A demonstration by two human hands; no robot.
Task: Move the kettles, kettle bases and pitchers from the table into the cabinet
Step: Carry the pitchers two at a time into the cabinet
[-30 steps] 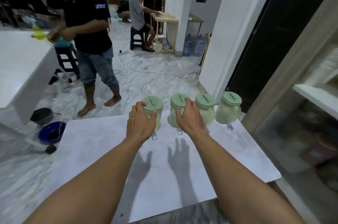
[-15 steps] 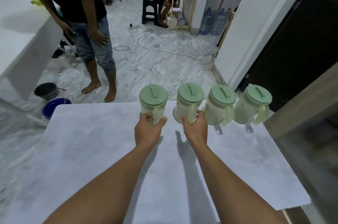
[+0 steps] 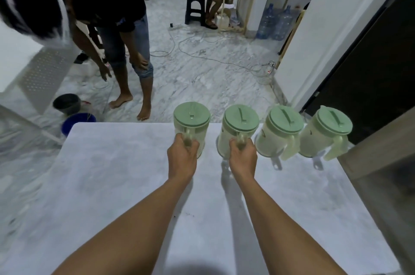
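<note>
Several pale green pitchers with green lids stand in a row along the far edge of the white table point(image 3: 112, 196). My left hand point(image 3: 182, 158) is closed around the handle of the leftmost pitcher point(image 3: 192, 121). My right hand point(image 3: 243, 159) grips the handle of the second pitcher point(image 3: 240, 122). To the right of them stand a third pitcher point(image 3: 280, 127) and a fourth pitcher point(image 3: 327, 128), handles turned toward me, untouched. All of them rest on the table. The wooden cabinet point(image 3: 377, 153) edge rises at the right.
A person point(image 3: 116, 16) bends over on the marble floor just beyond the table's far left. A blue bucket point(image 3: 76, 122) and a dark bowl point(image 3: 67, 103) sit on the floor there. Another person sits on a stool farther back. Cables cross the floor.
My hands have closed fully round the two left pitchers' handles. The view has tipped further down and nearer. The person beyond the table has bent forward.
</note>
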